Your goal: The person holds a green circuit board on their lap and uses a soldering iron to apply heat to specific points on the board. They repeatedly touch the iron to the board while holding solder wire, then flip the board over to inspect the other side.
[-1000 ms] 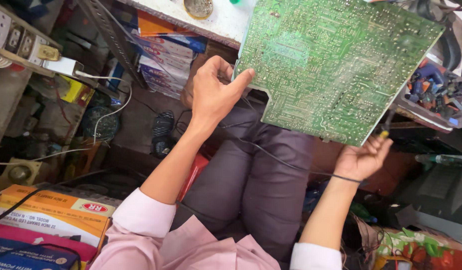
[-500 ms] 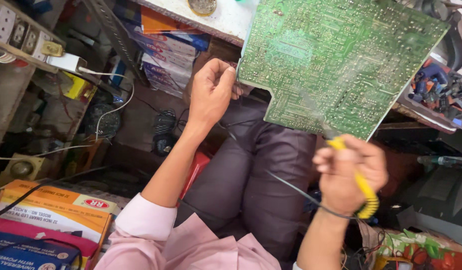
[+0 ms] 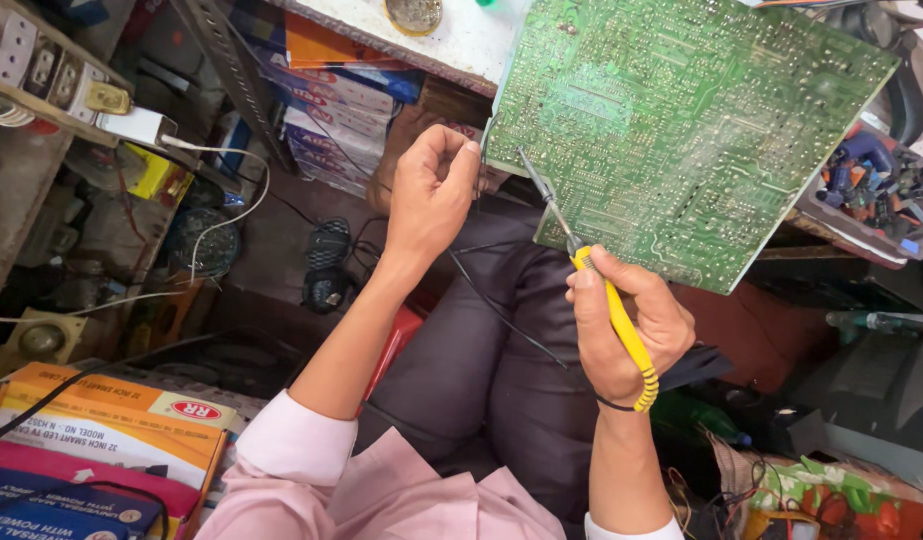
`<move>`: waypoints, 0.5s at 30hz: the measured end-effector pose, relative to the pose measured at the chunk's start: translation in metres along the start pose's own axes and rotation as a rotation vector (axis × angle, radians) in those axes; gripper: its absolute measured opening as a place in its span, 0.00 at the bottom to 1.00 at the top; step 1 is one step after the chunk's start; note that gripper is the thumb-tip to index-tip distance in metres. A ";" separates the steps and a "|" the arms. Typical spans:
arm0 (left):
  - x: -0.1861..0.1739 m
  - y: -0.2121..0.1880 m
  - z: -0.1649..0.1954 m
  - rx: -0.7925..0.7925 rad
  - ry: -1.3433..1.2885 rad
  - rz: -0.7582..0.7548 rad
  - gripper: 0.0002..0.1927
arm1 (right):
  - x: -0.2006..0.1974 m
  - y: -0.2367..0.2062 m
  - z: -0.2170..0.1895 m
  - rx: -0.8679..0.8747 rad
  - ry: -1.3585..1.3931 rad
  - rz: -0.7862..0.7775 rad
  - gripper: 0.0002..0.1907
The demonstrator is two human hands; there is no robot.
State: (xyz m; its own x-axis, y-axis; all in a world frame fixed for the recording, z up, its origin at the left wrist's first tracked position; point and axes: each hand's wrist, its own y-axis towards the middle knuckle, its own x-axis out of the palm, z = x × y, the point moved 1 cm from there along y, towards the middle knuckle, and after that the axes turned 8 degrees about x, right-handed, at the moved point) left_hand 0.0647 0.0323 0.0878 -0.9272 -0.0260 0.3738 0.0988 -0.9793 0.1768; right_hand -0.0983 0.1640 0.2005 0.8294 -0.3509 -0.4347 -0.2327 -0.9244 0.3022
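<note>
Board (image 3: 682, 120), one, green, tilted over the lap, against the tabletop (image 3: 462, 45) edge. Left hand (image 3: 432, 195) with grip pinched shut at the board's left edge. Right hand (image 3: 627, 330) clamped on one yellow soldering iron (image 3: 607, 300), tip touching the board. Orange carton (image 3: 112, 420) lower left; tray of small parts (image 3: 877, 190) right.

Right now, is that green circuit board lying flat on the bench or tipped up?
Tipped up. The circuit board leans on edge against the bench, solder side facing the camera, above the person's lap; the left hand is at its lower-left corner.
</note>
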 end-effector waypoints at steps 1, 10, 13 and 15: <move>0.000 0.000 0.000 -0.007 -0.008 0.001 0.08 | 0.000 0.000 0.000 0.002 -0.007 0.000 0.09; 0.001 0.001 0.002 -0.003 0.012 -0.003 0.08 | 0.001 -0.001 0.006 0.065 0.090 0.013 0.08; 0.001 0.000 0.003 -0.018 0.033 0.000 0.08 | 0.002 -0.001 0.006 0.127 0.145 0.038 0.08; 0.002 0.000 0.004 -0.027 0.055 0.001 0.09 | 0.004 0.000 0.006 0.174 0.197 0.066 0.07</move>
State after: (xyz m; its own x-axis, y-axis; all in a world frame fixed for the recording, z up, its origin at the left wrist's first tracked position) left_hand 0.0641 0.0328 0.0923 -0.9456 -0.0375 0.3233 0.0910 -0.9842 0.1517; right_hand -0.0978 0.1616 0.1937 0.8881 -0.3915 -0.2407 -0.3596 -0.9181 0.1665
